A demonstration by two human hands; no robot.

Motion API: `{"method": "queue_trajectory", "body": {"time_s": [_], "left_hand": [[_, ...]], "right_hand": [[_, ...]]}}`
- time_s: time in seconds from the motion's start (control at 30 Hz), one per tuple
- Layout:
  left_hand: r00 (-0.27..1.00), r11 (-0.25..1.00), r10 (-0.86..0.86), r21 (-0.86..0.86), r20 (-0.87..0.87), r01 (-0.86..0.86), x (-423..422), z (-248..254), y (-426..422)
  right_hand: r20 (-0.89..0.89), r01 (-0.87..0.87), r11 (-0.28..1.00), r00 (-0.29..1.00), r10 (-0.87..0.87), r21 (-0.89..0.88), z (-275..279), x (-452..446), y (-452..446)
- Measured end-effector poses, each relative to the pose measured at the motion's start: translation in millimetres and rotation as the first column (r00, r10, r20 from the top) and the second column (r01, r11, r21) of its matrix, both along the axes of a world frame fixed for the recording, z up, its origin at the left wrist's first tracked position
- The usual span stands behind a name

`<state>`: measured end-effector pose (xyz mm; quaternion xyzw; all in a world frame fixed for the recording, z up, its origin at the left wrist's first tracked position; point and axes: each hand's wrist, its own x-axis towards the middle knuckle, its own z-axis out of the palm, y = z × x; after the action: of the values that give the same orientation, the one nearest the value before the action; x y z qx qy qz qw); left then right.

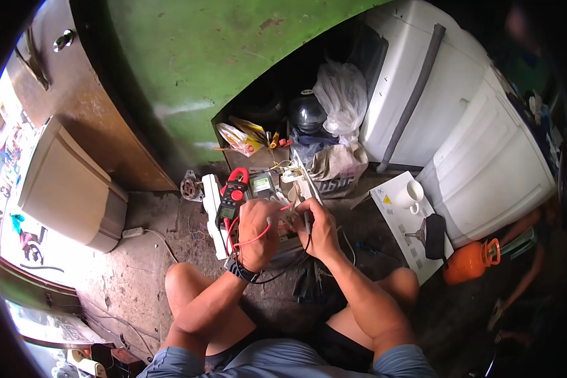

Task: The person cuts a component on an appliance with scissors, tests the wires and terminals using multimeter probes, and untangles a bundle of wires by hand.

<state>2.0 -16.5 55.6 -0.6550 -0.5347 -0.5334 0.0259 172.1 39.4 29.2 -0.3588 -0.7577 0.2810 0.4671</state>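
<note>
My left hand point(258, 234), with a dark watch point(240, 271) on its wrist, is closed over an opened appliance. A red test lead point(253, 240) crosses its back, and the red test probe point(288, 206) shows beyond its fingers. My right hand point(319, 228) pinches the black test probe point(307, 222), its lead hanging below. Both hands are close together above the appliance's wiring and circuit parts, covering part of them. A red clamp meter point(234, 194) with a lit display rests left of them on a white panel point(211, 205). The probe tips are partly hidden.
A round motor part point(191, 186) lies left on the concrete floor. On the right are a white board point(394, 214) with a white mug point(412, 195) on it, and an orange gas canister point(469, 263). Plastic bags point(340, 94) fill the back. Pliers-like tools point(309, 285) lie between the legs.
</note>
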Motion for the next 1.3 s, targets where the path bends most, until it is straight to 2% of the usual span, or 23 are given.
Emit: {"method": "queue_trajectory", "body": {"time_s": [0.1,0.17,0.3,0.37,0.4,0.47,0.53,0.57,0.6,0.7,0.77,0.83,0.93,1.07,1.13,1.2,1.23,1.3], "left_hand": [[0.999,1.0,-0.019,0.001,0.041,0.019,-0.6,-7.6,1.3],[0.988,0.998,-0.022,-0.048,0.151,0.03,-2.2,-18.9,1.5],[0.992,0.999,-0.047,0.003,0.114,0.047,-1.3,-17.7,-1.3],[0.957,0.963,-0.009,-0.255,0.291,0.087,3.9,-2.0,-13.1],[0.958,0.962,-0.016,-0.257,0.288,0.094,3.5,-8.4,-11.3],[0.87,0.982,-0.108,-0.085,0.482,0.169,-0.3,-29.0,-4.3],[0.838,0.973,-0.127,-0.096,0.531,0.208,-0.5,-32.1,-5.2],[0.818,0.972,-0.144,-0.076,0.557,0.224,-0.2,-32.7,-6.0],[0.796,0.97,-0.16,-0.058,0.584,0.238,-0.1,-32.2,-7.8],[0.824,0.964,-0.151,-0.102,0.546,0.244,-3.1,-34.8,-10.7],[0.834,0.965,-0.132,-0.123,0.537,0.232,-4.1,-37.7,-10.2],[0.786,0.964,-0.17,-0.067,0.595,0.259,-2.5,-36.4,-7.5],[0.713,0.953,-0.161,-0.081,0.682,0.293,0.9,-30.5,-9.7],[0.764,0.959,-0.174,-0.07,0.621,0.275,4.1,-30.3,-15.0],[0.786,0.951,-0.244,-0.02,0.568,0.309,5.8,-32.4,-19.7],[0.81,0.944,-0.264,-0.031,0.524,0.328,4.7,-31.0,-20.9],[0.792,0.944,-0.252,-0.038,0.557,0.327,4.5,-31.0,-20.3],[0.774,0.945,-0.237,-0.046,0.587,0.324,3.6,-29.3,-21.3]], "right_hand": [[-0.031,-0.004,0.999,1.0,0.003,-0.045,-2.4,0.5,1.7],[-0.057,0.001,0.999,0.998,-0.004,-0.05,-4.3,1.0,2.9],[-0.094,-0.033,0.996,0.995,0.025,-0.088,-1.9,4.9,4.8],[-0.098,-0.033,0.994,0.995,0.022,-0.108,0.6,7.6,2.7],[-0.087,-0.032,0.991,0.996,0.021,-0.128,1.8,8.1,2.0],[-0.08,-0.025,0.988,0.997,0.013,-0.149,2.3,6.3,1.1],[-0.091,0.051,0.99,0.995,-0.04,0.129,2.6,0.9,0.1],[-0.063,0.077,0.976,0.996,-0.066,0.205,4.5,-0.2,-1.3],[-0.066,0.082,0.976,0.995,-0.07,0.199,3.0,0.2,-1.0],[-0.112,-0.006,1.0,0.994,0.007,0.014,-3.2,0.7,1.3],[-0.111,-0.017,1.0,0.994,0.017,0.005,-3.1,2.3,1.7],[-0.108,-0.029,1.0,0.994,0.028,-0.003,-2.6,3.3,2.3],[-0.114,-0.038,0.999,0.993,0.035,-0.023,-3.5,4.2,2.5],[-0.048,-0.014,0.999,0.999,0.011,-0.047,1.7,5.1,3.0],[-0.031,-0.004,0.999,1.0,0.003,-0.038,3.1,5.6,4.9],[-0.079,-0.117,0.983,0.991,0.106,-0.139,4.0,7.2,6.5],[-0.081,-0.115,0.984,0.991,0.105,-0.139,4.1,8.3,7.5],[-0.111,-0.139,0.949,0.988,0.112,-0.284,3.9,9.2,9.2]]}}
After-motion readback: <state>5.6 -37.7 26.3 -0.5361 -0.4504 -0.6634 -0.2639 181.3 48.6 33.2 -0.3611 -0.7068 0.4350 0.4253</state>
